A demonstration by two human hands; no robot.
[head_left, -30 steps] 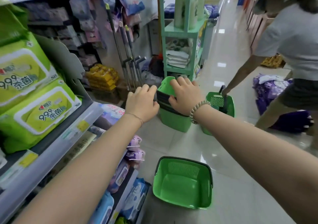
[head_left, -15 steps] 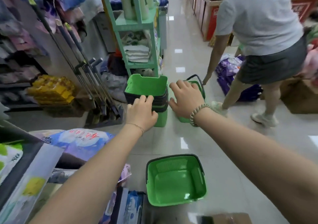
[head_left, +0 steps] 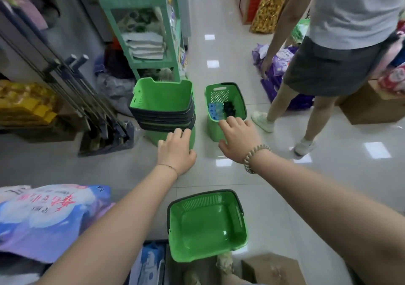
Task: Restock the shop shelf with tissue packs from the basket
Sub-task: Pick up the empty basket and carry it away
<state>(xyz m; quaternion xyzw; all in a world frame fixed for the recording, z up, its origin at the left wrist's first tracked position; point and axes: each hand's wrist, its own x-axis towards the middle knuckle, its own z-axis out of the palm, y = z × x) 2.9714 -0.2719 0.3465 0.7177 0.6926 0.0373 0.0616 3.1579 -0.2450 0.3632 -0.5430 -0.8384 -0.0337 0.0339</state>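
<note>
Hovering left hand (head_left: 176, 151), right hand (head_left: 238, 138) near basket rims (head_left: 162, 118)

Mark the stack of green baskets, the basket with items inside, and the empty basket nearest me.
stack of green baskets (head_left: 162, 95): head view, inner wall of the top basket.
basket with items (head_left: 219, 96): head view, perforated far wall.
empty basket (head_left: 206, 230): head view, bare floor.

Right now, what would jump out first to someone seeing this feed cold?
Green baskets dominate: a nested stack straight ahead, a single basket to its right holding a few small items, and an empty basket nearest the camera. Both hands stretch forward, the left hand at the stack's near edge, the right hand at the single basket's near rim. Another person stands at the upper right.
</note>
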